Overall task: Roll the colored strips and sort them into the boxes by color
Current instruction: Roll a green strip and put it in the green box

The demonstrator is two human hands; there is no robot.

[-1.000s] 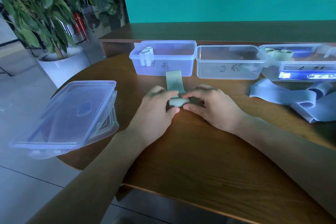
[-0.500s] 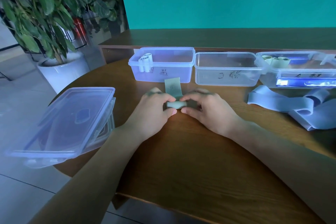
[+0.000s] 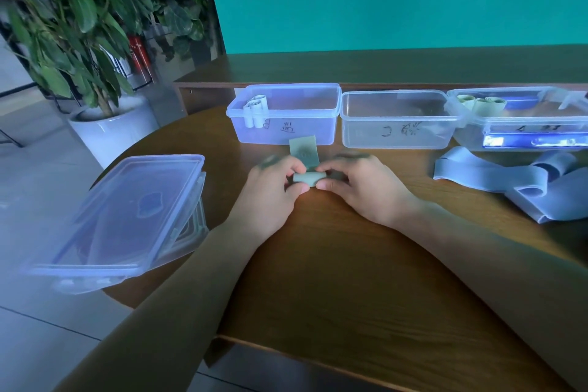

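A pale green strip (image 3: 304, 149) lies flat on the table in front of the left box, its near end wound into a small roll. My left hand (image 3: 270, 191) and my right hand (image 3: 359, 188) pinch that roll from either side between thumbs and fingers. Three clear plastic boxes stand in a row behind: the left box (image 3: 286, 118) holds a few pale rolls in its left corner, the middle box (image 3: 397, 121) looks bare inside, and the right box (image 3: 521, 121) holds greenish rolls and something blue.
Loose blue-grey strips (image 3: 515, 181) lie in a heap at the right of the wooden table (image 3: 334, 280). Stacked clear lids (image 3: 127, 216) overhang the table's left edge. A potted plant (image 3: 95, 73) stands on the floor at far left.
The roll has grown and moved toward the boxes, so less flat strip shows beyond my fingers. Both hands have stayed on the roll.
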